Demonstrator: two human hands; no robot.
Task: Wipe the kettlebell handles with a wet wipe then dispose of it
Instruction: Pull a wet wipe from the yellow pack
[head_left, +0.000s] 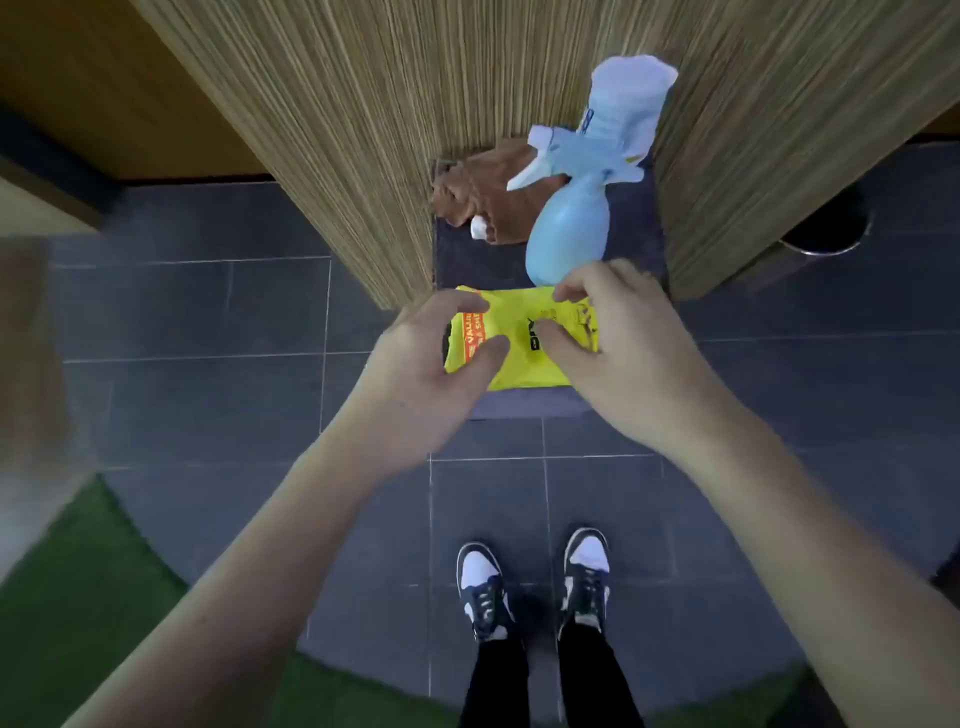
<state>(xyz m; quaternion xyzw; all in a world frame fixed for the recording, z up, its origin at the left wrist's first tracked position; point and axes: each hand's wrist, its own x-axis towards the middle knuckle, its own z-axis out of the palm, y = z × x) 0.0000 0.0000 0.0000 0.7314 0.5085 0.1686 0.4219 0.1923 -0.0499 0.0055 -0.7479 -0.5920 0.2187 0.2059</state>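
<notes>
A yellow wet-wipe pack lies at the front of a dark grey shelf set between striped wooden panels. My left hand grips the pack's left end, thumb on top. On the pack's right part, my right hand pinches the top with thumb and fingertips. No kettlebell is in view, and no loose wipe shows.
A light blue spray bottle stands just behind the pack, with a crumpled brown cloth to its left. A dark round bin sits at the right. Grey floor tiles, green turf and my shoes lie below.
</notes>
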